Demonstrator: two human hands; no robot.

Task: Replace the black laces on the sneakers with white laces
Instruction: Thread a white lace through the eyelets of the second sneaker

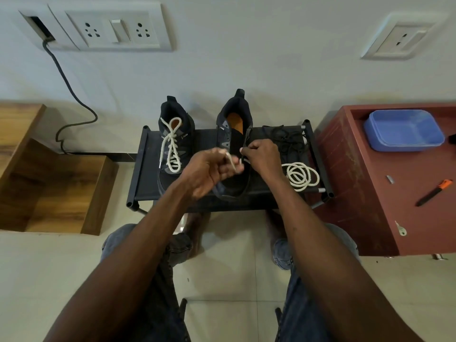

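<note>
On the low black rack [142,169] with its fabric shelf and tube frame, we see two dark sneakers standing side by side, heels toward the wall. Our left sneaker [172,141] already carries a thick, woven white lace [171,149], crossed up the eyelets and tied in a bow. Our right sneaker [234,134] gapes open, its orange insole showing, with no lacing up the tongue.

We hold our left hand [206,172] over that shoe's toe end, fingers curled round one pale end of a second white lace [299,175]; the rest of that cord lies in loose round coils on the shelf, just right of the shoe. Our right hand [261,154] pinches at the shoe's right eyelet edge; we cannot tell whether it grips the lace or the edge itself.

Behind the coils, a tangled heap of black laces [287,139] lies on the shelf.

Beside the rack, a scuffed red-brown cabinet [370,206] bears a smooth blue plastic tray [404,130].
</note>
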